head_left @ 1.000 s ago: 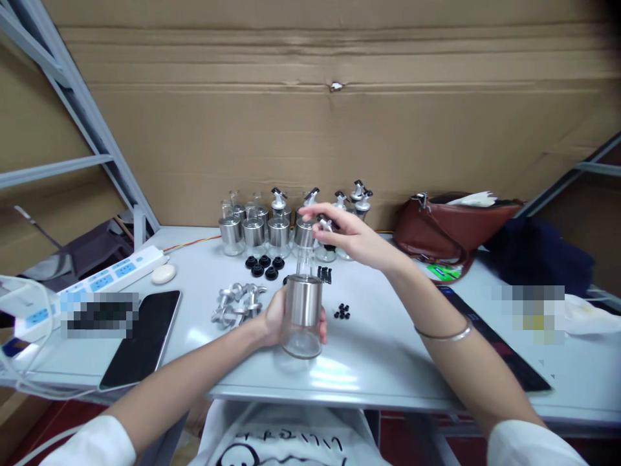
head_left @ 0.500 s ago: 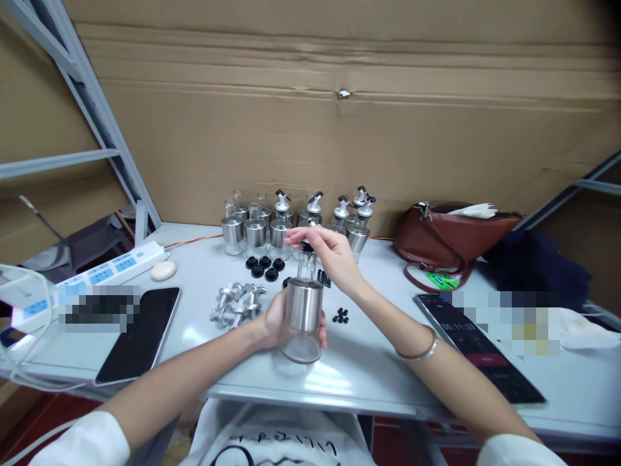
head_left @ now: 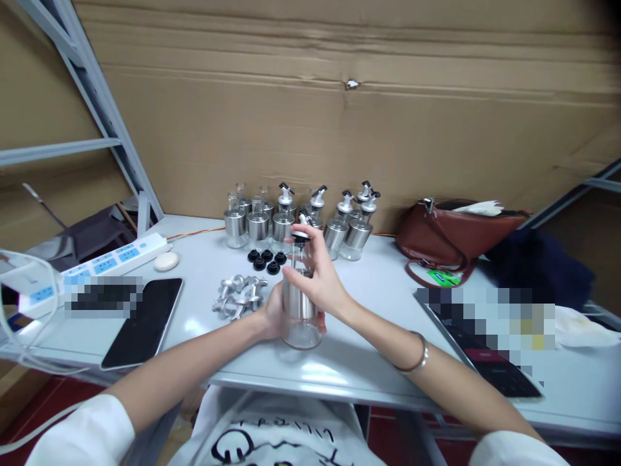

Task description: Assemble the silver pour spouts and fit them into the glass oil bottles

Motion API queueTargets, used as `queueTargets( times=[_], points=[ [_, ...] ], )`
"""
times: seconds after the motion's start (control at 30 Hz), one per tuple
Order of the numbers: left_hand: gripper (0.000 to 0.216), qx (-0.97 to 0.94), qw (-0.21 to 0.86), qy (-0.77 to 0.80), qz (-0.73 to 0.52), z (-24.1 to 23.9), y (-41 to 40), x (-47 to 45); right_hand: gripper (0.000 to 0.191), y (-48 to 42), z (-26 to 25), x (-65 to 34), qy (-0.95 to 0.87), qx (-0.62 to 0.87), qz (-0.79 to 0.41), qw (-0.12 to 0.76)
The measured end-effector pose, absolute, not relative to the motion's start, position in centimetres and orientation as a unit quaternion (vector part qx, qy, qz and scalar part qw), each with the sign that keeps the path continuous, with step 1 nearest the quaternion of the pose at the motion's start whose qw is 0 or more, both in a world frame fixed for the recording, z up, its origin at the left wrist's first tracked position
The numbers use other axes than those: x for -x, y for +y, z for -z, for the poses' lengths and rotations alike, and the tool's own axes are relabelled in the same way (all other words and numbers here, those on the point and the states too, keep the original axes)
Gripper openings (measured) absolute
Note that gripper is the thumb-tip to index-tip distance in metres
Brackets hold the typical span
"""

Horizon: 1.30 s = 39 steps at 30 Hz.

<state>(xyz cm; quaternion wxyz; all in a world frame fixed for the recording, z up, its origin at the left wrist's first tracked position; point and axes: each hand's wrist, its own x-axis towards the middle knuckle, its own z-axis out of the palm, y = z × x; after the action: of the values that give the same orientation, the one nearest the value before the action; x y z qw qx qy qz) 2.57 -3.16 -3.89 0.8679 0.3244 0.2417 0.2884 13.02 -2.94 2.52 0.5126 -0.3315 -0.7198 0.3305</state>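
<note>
A glass bottle with a steel sleeve [head_left: 299, 309] stands near the table's front edge. My left hand [head_left: 272, 315] is wrapped round its left side. My right hand [head_left: 317, 275] is closed over the bottle's neck, pinching a pourer stopper [head_left: 299, 235] at the top. Left of the bottle lies a heap of metal pourer spouts [head_left: 237, 298]. Several black rubber plugs [head_left: 266, 259] lie just behind it.
Rows of steel-sleeved bottles [head_left: 257, 224], some with pourers [head_left: 359, 220], stand at the back by the cardboard wall. A tablet [head_left: 143, 319], a power strip [head_left: 114, 254] and a soap-like oval [head_left: 165, 261] lie left. A brown bag [head_left: 451, 236] and a dark keyboard-like slab [head_left: 499, 375] lie right.
My right hand has come back from the rear bottles with a pourer stopper and now holds it on the neck of the bottle in my left hand.
</note>
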Motion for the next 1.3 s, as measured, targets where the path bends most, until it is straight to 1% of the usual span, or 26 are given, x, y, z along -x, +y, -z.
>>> queueTargets(
  times=[0.07,0.13,0.27,0.33,0.4,0.6,0.73,0.8,0.83,0.9,0.97,1.0,1.1,1.17,1.23,1.3],
  points=[
    [0.068,-0.336,0.863,0.247,-0.286,3.5,-3.3,-2.6,0.055,-3.2,-2.4,-12.7,-0.704,0.341,-0.341,0.521],
    [0.066,-0.343,0.857,0.252,-0.291,3.3,-3.5,-2.7,0.053,-3.3,-2.2,-12.5,-0.691,0.365,-0.338,0.524],
    [0.057,-0.352,0.848,0.268,-0.293,3.2,-3.5,-2.8,0.038,-3.1,-1.9,-12.6,-0.683,0.383,-0.322,0.532],
    [0.057,-0.359,0.846,0.270,-0.288,3.3,-3.5,-2.9,0.031,-3.0,-1.8,-12.7,-0.681,0.384,-0.314,0.539],
    [0.059,-0.365,0.841,0.270,-0.293,3.4,-3.5,-2.8,0.028,-2.9,-1.6,-12.7,-0.675,0.391,-0.311,0.544],
    [0.056,-0.369,0.837,0.269,-0.300,3.6,-3.9,-2.6,0.026,-2.8,-0.7,-12.8,-0.671,0.397,-0.324,0.536],
    [0.056,-0.381,0.830,0.289,-0.288,3.2,-3.7,-2.9,0.023,-3.0,-0.8,-12.8,-0.654,0.376,-0.338,0.563],
    [0.060,-0.401,0.808,0.311,-0.298,2.6,-3.5,-3.0,0.029,-3.0,-1.6,-12.8,-0.649,0.352,-0.349,0.577],
    [0.062,-0.420,0.790,0.321,-0.310,2.1,-3.4,-3.0,0.035,-3.0,-2.2,-13.0,-0.649,0.343,-0.348,0.583],
    [0.059,-0.481,0.737,0.335,-0.337,0.6,-3.7,-2.5,0.051,-3.0,-3.8,-13.7,-0.654,0.342,-0.320,0.594],
    [0.046,-0.571,0.647,0.362,-0.352,-1.2,-4.6,-1.1,0.063,-2.8,-5.5,-14.8,-0.666,0.369,-0.247,0.599],
    [0.039,-0.632,0.584,0.379,-0.341,-2.0,-5.4,0.0,0.065,-2.6,-6.3,-15.6,-0.673,0.384,-0.196,0.601],
    [0.037,-0.736,0.352,0.492,-0.304,-2.9,-8.1,4.1,0.070,-1.1,-7.7,-17.9,-0.678,0.413,-0.031,0.607],
    [0.038,-0.747,0.180,0.548,-0.330,-1.9,-9.6,7.3,0.071,0.4,-7.8,-19.2,-0.661,0.419,0.039,0.621],
    [0.042,-0.729,0.016,0.589,-0.348,0.0,-10.5,10.5,0.070,2.1,-7.3,-19.8,-0.647,0.427,0.062,0.629],
    [0.046,-0.694,-0.089,0.638,-0.320,2.2,-11.1,13.3,0.069,3.6,-6.3,-20.0,-0.640,0.435,0.058,0.631]
  ],
)
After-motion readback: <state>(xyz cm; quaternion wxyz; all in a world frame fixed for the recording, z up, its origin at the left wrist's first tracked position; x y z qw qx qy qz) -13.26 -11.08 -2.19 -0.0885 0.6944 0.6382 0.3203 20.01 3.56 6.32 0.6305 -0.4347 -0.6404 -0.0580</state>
